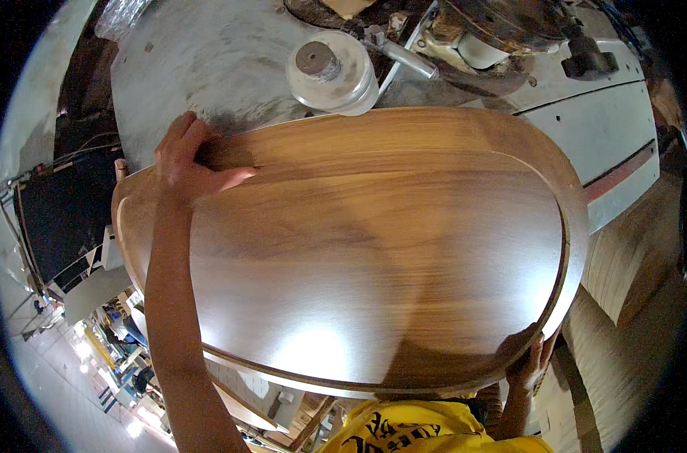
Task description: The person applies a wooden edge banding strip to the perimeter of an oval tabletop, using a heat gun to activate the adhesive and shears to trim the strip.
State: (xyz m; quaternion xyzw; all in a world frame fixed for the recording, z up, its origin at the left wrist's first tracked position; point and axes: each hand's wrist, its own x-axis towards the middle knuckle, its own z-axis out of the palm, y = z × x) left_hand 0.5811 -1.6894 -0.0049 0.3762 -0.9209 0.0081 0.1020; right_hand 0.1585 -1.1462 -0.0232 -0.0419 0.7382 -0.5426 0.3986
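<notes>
A large rounded wood-grain panel (358, 241) fills the middle of the view, its glossy top bordered by a groove and a raised rim. At its far left edge, my left hand (188, 162) grips the rim, thumb spread over the top and fingers toward the outer side. Low on the right, my right hand (531, 366) holds the near edge; part of it is hidden beneath the panel. The far edge lies right against a pale round roller (332, 75) with a dark centre, though actual contact cannot be made out.
The roller stands on a worn grey metal machine table (200, 60). Behind it to the right are a motor-like housing (487, 38) and a black knob (589, 62). Stacked brown sheets (638, 234) are at the right. My yellow shirt (419, 426) touches the near side.
</notes>
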